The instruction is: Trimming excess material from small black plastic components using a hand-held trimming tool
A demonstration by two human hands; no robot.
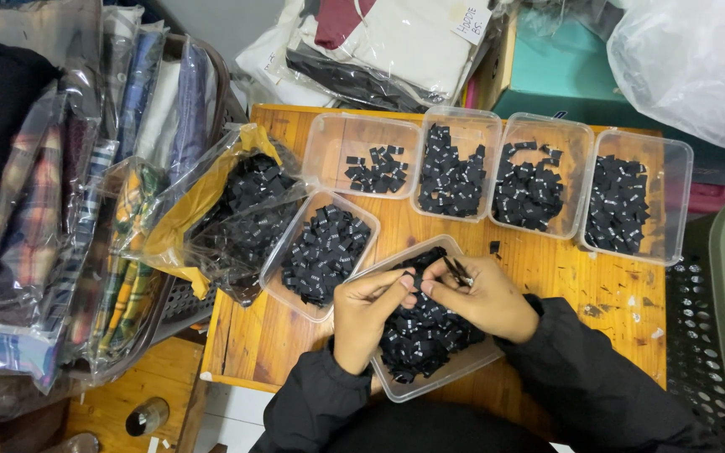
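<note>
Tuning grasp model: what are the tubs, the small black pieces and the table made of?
Tubs: clear thin plastic, glossy; the wood shows through the walls. Black pieces: probably woven fabric labels, matte, folded flat with pale marks. Table: wood, visible grain, orange varnish, scuffed.

Bright, even overhead light; soft shadows under the tubs on the table (539, 277). Glare on plastic bags (698, 67) at two o'clock. Edges bend slightly; focus sharp.
</note>
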